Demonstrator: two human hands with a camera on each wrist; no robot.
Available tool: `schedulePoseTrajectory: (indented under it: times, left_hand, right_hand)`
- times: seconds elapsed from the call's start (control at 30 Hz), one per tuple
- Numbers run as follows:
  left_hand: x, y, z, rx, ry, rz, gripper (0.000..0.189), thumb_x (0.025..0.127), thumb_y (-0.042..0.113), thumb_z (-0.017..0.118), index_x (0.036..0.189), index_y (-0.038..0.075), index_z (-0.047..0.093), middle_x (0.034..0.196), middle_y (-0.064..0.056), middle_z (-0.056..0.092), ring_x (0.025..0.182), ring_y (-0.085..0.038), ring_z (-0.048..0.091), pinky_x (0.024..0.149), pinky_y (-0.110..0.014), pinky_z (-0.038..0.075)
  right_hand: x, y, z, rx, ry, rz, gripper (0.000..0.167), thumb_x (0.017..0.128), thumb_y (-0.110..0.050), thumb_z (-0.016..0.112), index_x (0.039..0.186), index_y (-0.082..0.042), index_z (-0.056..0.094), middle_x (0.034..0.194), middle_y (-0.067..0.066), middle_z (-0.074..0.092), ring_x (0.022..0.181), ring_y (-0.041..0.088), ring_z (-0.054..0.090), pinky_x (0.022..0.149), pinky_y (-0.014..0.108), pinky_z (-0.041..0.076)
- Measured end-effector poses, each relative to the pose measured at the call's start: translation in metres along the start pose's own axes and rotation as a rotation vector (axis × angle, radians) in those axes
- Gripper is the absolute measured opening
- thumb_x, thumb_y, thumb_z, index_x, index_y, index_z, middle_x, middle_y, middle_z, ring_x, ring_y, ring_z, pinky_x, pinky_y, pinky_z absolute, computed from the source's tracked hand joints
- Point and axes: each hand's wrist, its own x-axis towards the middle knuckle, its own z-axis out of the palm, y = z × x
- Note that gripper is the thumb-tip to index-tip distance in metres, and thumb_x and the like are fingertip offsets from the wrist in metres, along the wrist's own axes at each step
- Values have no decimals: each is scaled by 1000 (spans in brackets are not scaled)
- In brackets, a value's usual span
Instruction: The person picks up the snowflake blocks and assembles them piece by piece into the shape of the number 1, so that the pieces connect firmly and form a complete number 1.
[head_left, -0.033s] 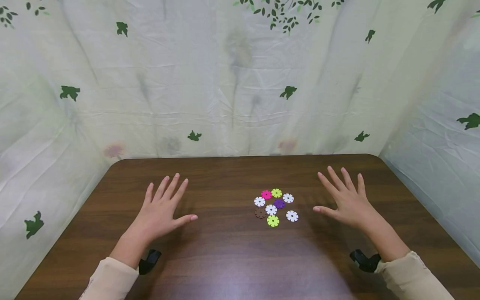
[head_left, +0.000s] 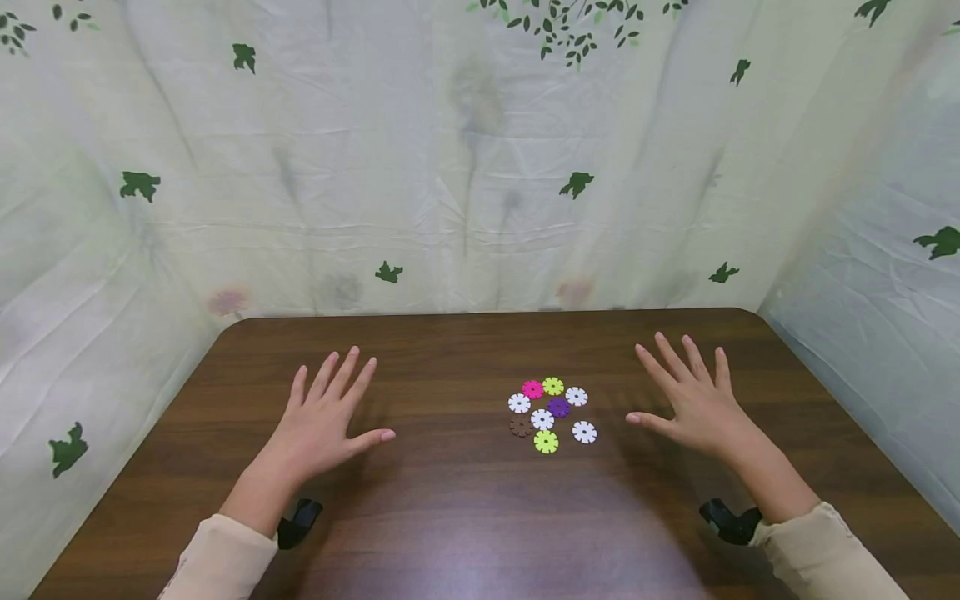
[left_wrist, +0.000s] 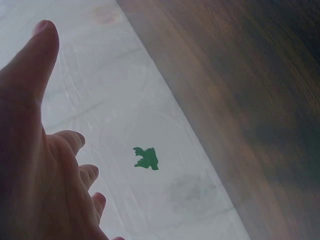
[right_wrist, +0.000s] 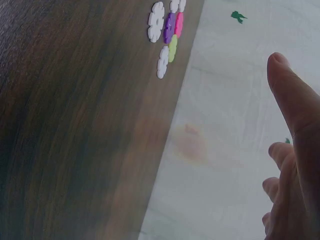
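Several flat, notched plastic discs lie in a loose cluster right of the table's middle. Among them are a pink disc (head_left: 532, 390), a purple disc (head_left: 558, 407), a brown disc (head_left: 521, 426), two yellow-green discs, the nearer one (head_left: 546, 442) at the front, and several white discs, one (head_left: 584, 432) at the right. My left hand (head_left: 322, 429) is held over the table's left side, fingers spread, holding nothing. To the right of the cluster, my right hand (head_left: 693, 408) is likewise spread and holds nothing; its thumb points towards the nearest white disc. Part of the cluster, including a purple disc (right_wrist: 170, 27), shows in the right wrist view.
The brown wood-grain table (head_left: 450, 517) has rounded far corners. A pale cloth (head_left: 420, 167) with green leaf shapes hangs behind it and along both sides. Each wrist carries a small black device, the left one (head_left: 299, 523) just beyond the light sleeve.
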Motion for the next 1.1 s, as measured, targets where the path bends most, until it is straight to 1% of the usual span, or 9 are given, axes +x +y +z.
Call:
schedulePoseTrajectory:
  times: [0.13,0.33,0.5,0.67,0.73,0.83,0.97,1.1]
  left_hand:
    - [0,0,0,-1,-6,-1,95,77,72,41,145,13,12,149,-12,2,134,-33,-1,100,-57,-4]
    - [1,0,0,-4,-12,4,95,77,72,40,145,12,12,149,-12,2,134,-33,-1,100,-56,-5]
    - [2,-1,1,5,2,18,95,76,73,40,144,12,15,149,-11,2,134,-32,0,100,-56,-3]
    - [2,-1,1,3,26,50,95,76,72,41,145,14,12,149,-10,4,134,-31,2,101,-55,-2]
    - [3,-2,2,-7,40,66,95,76,71,43,145,15,9,149,-9,4,134,-31,3,102,-54,-2]
    - [4,-2,4,-31,80,96,96,76,69,47,145,13,9,149,-9,4,134,-30,6,102,-53,2]
    - [7,-1,8,-65,152,135,99,75,65,53,145,10,10,149,-9,7,133,-31,11,102,-53,11]
    - [10,2,13,-127,225,177,102,73,62,59,144,9,9,148,-12,11,131,-33,15,101,-51,14]
  right_hand:
    - [0,0,1,4,0,2,89,79,-65,47,145,-23,5,150,8,-3,132,35,-11,94,59,-16]
    - [0,0,1,10,4,-6,90,79,-64,48,145,-25,2,150,8,-3,132,36,-10,95,58,-17]
    - [0,0,1,13,19,-16,90,79,-64,49,145,-24,4,150,8,-1,132,35,-9,96,58,-14]
    - [1,1,2,15,37,-33,90,78,-63,51,145,-21,8,150,7,-2,133,33,-9,97,56,-15]
    - [1,1,2,27,37,-39,90,79,-63,51,145,-21,7,150,7,-2,133,33,-9,97,56,-15]
    - [3,0,2,67,24,-38,89,80,-60,52,145,-22,5,150,7,-3,133,34,-9,97,56,-13]
    - [4,-2,1,151,3,-23,89,81,-56,55,145,-23,4,150,7,-3,133,35,-7,98,56,-11]
    - [6,-5,1,214,1,-18,89,80,-54,57,145,-23,5,149,8,1,133,35,-2,99,56,-8]
